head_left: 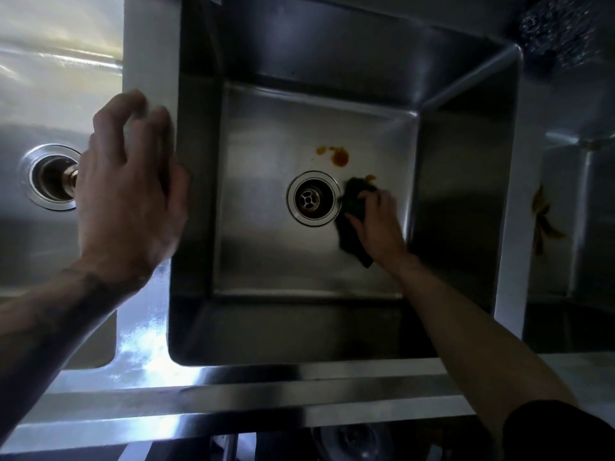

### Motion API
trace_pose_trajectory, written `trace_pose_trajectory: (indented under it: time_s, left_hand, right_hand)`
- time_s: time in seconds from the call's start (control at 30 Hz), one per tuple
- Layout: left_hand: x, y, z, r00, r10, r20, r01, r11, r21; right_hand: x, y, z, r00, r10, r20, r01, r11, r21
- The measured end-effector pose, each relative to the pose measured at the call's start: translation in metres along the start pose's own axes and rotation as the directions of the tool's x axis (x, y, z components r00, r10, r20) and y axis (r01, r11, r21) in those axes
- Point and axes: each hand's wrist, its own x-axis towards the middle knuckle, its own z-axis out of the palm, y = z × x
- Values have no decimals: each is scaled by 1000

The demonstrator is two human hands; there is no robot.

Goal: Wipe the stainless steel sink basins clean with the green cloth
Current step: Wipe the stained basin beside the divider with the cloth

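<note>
The middle stainless steel basin (pixel 266 134) fills the view, with a round drain (pixel 312 198) in its floor. Down in the basin, my right hand (pixel 376 221) holds the dark green cloth (pixel 349 227) against the floor just right of the drain. Orange-brown stains (pixel 339 156) lie on the floor above the cloth, and a smaller spot (pixel 370 178) sits at the cloth's upper edge. My left hand (pixel 133 181) hovers over the divider (pixel 149 61) between the left and middle basins, fingers loosely curled, holding nothing.
The left basin (pixel 20 247) has its own drain (pixel 53 177). A right basin (pixel 592 211) shows orange streaks (pixel 540 221) on its wall. A dark scouring pad (pixel 559 31) lies on the rim at the top right. The steel front edge (pixel 233 397) runs along the bottom.
</note>
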Motion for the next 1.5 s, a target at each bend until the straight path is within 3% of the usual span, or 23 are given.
trace_pose_trajectory:
  time_s: [0.1,0.13,0.17,0.23,0.33,0.4,0.5,0.57,0.63,0.7,0.77,0.87,0.93,1.0,1.07,1.13,1.2,1.23,1.3,1.37,1.4,1.43,1.5]
  left_hand:
    - [0,-2,1,1000,-1,-3,1,1000,9]
    - [0,-2,1,1000,1,-2,-1,1000,13]
    - [0,-3,1,1000,2,1,-2,1000,13]
    - [0,-3,2,1000,3,3,-3,1000,10]
    - [0,-3,1,1000,9,-6,-9,1000,13]
    - [-1,-3,2,1000,14,-8,-14,1000,11]
    - [-1,-4,3,1000,13,-13,-13,1000,10]
    - [-1,-4,3,1000,10,-15,-10,1000,14]
    - [0,-4,4,1000,13,-14,-13,1000,6]
    - [0,-5,4,1000,17,-12,-16,1000,2]
    - [0,-5,4,1000,14,-9,-14,1000,-1]
    - [0,-5,3,1000,12,-7,-12,1000,5]
    - [-1,-4,3,1000,7,-4,-7,1000,8]
    - [0,-3,2,1000,8,-6,-8,1000,5]
    - [0,-3,2,1000,7,-5,-7,1000,3]
    - [0,-4,2,1000,4,-4,-4,1000,4]
    - [0,-3,2,1000,-2,-2,2,1000,13]
    - [0,-3,2,1000,-5,0,5,1000,19]
    - [0,-2,2,1000,-6,8,6,1000,21]
    - [0,-2,1,1000,-6,9,6,1000,13]
    - [0,-2,1,1000,-9,9,9,1000,12]
    - [0,-2,1,1000,-12,9,12,1000,12]
    - [0,-3,2,1000,-12,6,12,1000,16]
  right_hand:
    - [26,-1,0,895,388,-221,-381,921,78]
    - [29,-14,5,872,424,-244,-405,906,123]
    - [26,-27,12,893,379,-241,-354,924,143]
    - [9,-42,23,984,121,-132,-108,989,101]
    - [8,-16,7,991,-124,44,122,991,60]
    - [27,1,-4,997,15,-81,-14,1000,23]
    - [52,-9,-1,869,432,-244,-408,902,142]
    - [41,-32,12,924,310,-225,-287,949,128]
    - [17,-33,17,997,10,-78,-4,997,73]
    - [9,-9,6,995,-98,4,97,994,55]
    - [24,13,-4,992,85,-94,-83,996,27]
    - [51,6,-2,857,444,-263,-430,896,113]
    - [44,-20,8,906,351,-235,-324,934,148]
    - [22,-24,12,994,74,-84,-65,992,105]
    - [17,-4,4,998,-59,-6,60,997,49]
    - [35,9,-2,987,95,-131,-94,995,20]
    - [60,3,-3,871,420,-254,-410,907,94]
    - [66,-9,-1,822,500,-272,-481,866,139]
    - [60,-31,7,889,384,-248,-354,922,159]
    - [37,-33,11,993,68,-99,-59,994,93]
    - [30,-25,6,999,-44,-20,45,997,65]
    - [32,-12,1,997,-73,10,72,996,49]
    - [48,3,-5,988,86,-129,-83,996,32]
